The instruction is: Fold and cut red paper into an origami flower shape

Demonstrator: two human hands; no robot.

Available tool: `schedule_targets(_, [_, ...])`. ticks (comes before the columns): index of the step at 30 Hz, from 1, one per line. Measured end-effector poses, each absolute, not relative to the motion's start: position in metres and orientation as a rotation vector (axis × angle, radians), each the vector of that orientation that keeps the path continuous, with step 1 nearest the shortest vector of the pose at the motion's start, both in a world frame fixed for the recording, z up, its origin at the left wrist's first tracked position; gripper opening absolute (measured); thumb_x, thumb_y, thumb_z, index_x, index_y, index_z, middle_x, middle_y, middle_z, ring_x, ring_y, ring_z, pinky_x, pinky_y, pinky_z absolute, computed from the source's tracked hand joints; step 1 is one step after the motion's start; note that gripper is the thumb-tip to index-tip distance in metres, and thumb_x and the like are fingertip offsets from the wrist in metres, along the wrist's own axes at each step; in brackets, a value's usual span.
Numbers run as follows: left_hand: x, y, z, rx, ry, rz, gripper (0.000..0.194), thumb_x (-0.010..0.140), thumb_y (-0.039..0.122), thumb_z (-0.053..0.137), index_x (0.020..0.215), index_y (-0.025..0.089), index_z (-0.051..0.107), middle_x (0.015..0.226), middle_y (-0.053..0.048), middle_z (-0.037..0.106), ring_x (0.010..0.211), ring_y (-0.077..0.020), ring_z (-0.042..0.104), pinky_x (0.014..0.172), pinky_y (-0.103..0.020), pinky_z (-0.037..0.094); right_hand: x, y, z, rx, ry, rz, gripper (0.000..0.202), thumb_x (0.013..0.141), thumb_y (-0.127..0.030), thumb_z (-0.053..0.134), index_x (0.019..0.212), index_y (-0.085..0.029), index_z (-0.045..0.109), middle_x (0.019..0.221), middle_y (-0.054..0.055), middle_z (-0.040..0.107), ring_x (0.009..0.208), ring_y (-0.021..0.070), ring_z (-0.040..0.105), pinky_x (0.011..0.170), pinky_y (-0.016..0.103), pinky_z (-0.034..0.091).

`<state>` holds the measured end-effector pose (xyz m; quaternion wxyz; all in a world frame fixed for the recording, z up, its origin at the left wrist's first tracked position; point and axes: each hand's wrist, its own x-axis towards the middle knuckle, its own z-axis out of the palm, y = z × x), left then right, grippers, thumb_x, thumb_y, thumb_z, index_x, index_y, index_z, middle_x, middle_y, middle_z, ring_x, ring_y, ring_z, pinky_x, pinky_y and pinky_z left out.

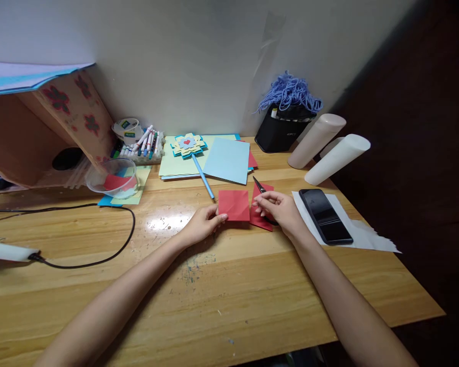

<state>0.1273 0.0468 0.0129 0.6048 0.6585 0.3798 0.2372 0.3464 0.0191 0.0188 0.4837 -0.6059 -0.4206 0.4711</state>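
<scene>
The left hand (204, 224) has its fingers clamped on a creased red square (234, 205), the thumb on top at the near left corner. The fingers of the right hand (285, 211) are bent close together over scissors (259, 186); whether they grip them I cannot tell. The scissors' blades point away from the person, and a second red paper (260, 221) lies beneath them and the right fingers.

The red square lies between the two hands, its right edge just beside the second red paper. Toward the person, a wide stretch of scuffed wood runs to the near edge of the tabletop (199, 316), giving room to draw back. To the left there is room as far as a looped black cable (133, 229).

Ahead is tighter: a blue stick (203, 178) ends just beyond the left fingers, and a light blue sheet (227, 160) lies behind the square. On the right, a phone (327, 216) on white paper (367, 235) sits near the right wrist, and past it the tabletop's right edge slants toward the person.
</scene>
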Motion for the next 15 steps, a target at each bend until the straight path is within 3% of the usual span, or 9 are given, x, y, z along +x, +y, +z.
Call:
schedule_targets(4, [0.120, 0.047, 0.020, 1.536, 0.695, 0.321, 0.025, 0.079, 0.039, 0.053, 0.073, 0.015, 0.055, 0.063, 0.000, 0.051, 0.053, -0.0099, 0.043, 0.048, -0.021, 0.031, 0.341, 0.018, 0.019, -1.490, -1.129, 1.153, 0.046, 0.069, -0.049, 0.066, 0.102, -0.017, 0.062, 0.094, 0.007, 0.065, 0.075, 0.0138, 0.061, 0.068, 0.027, 0.052])
schedule_targets(8, [0.114, 0.049, 0.023, 1.506, 0.578, 0.163, 0.023, 0.079, 0.033, 0.051, 0.064, 0.015, 0.050, 0.056, 0.002, 0.045, 0.049, -0.0086, 0.037, 0.048, -0.022, 0.027, 0.331, 0.012, 0.019, -1.559, -1.386, 1.156, 0.051, 0.066, -0.042, 0.072, 0.109, -0.017, 0.061, 0.094, 0.006, 0.062, 0.076, 0.0138, 0.057, 0.075, 0.030, 0.049])
schedule_targets(11, [0.114, 0.050, 0.020, 1.493, 0.568, 0.184, 0.025, 0.081, 0.031, 0.047, 0.060, 0.016, 0.047, 0.054, 0.003, 0.042, 0.049, -0.0089, 0.035, 0.049, -0.022, 0.026, 0.326, 0.009, 0.021, -1.439, -1.413, 1.308, 0.040, 0.071, -0.039, 0.067, 0.103, -0.016, 0.063, 0.084, 0.003, 0.062, 0.071, 0.0125, 0.056, 0.069, 0.027, 0.047])
schedule_targets(15, [0.121, 0.050, 0.011, 1.534, 0.815, 0.558, 0.030, 0.083, 0.037, 0.046, 0.060, 0.017, 0.046, 0.058, 0.003, 0.042, 0.055, -0.0107, 0.039, 0.053, -0.023, 0.030, 0.321, 0.008, 0.020, -1.433, -1.352, 1.350, 0.024, 0.071, -0.036, 0.068, 0.080, -0.016, 0.058, 0.072, 0.000, 0.060, 0.063, 0.0109, 0.054, 0.060, 0.024, 0.044])
